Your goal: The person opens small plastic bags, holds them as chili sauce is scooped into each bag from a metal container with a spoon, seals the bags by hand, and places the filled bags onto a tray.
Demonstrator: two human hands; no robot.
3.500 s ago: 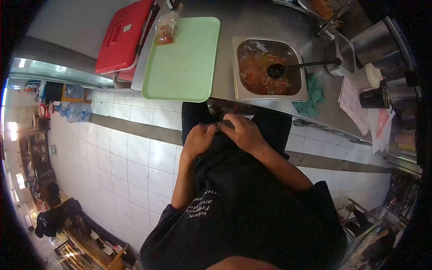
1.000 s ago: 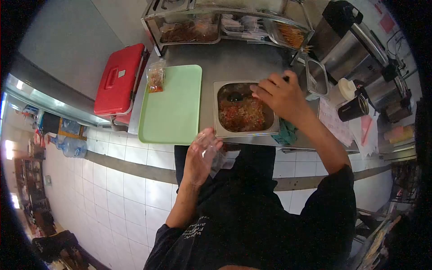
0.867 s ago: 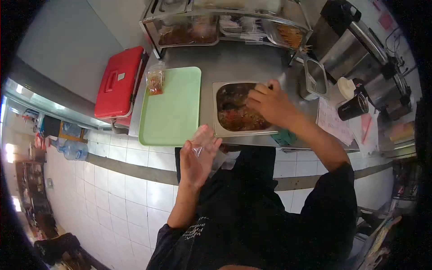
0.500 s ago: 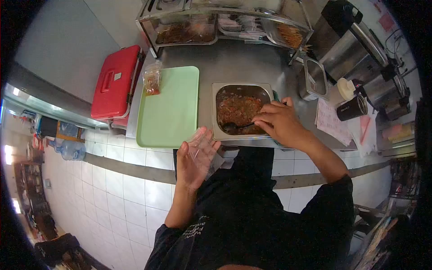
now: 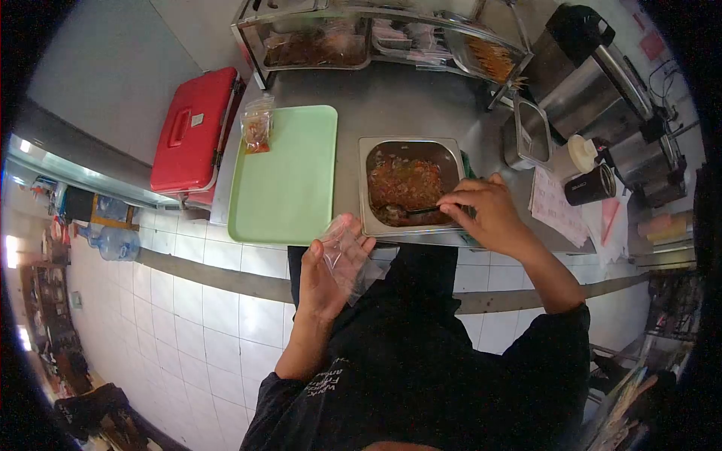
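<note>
My right hand [image 5: 487, 213] pinches the handle of a dark spoon [image 5: 421, 210]. The spoon's bowl rests in chunky red-brown sauce [image 5: 406, 177], near the close edge of a steel food pan [image 5: 366, 184]. Palm up in front of the counter, my left hand [image 5: 331, 274] holds a clear plastic bag [image 5: 353, 263] between thumb and fingers. No filling shows in this bag. Left of the pan lies a pale green tray [image 5: 282, 188], with a filled clear bag [image 5: 256, 129] of reddish food at its far left corner.
A red cooler box [image 5: 192, 131] stands left of the tray. At the back is a glass-fronted rack [image 5: 383, 15] with food trays. On the right are a small steel container [image 5: 525, 134], a dark cup [image 5: 590, 185], printed paper [image 5: 556, 204] and tall steel dispensers [image 5: 594, 86].
My right hand has moved a little to the right with the spoon, whose bowl now shows sauce in it. The bag in my left hand is tilted slightly more to the right.
</note>
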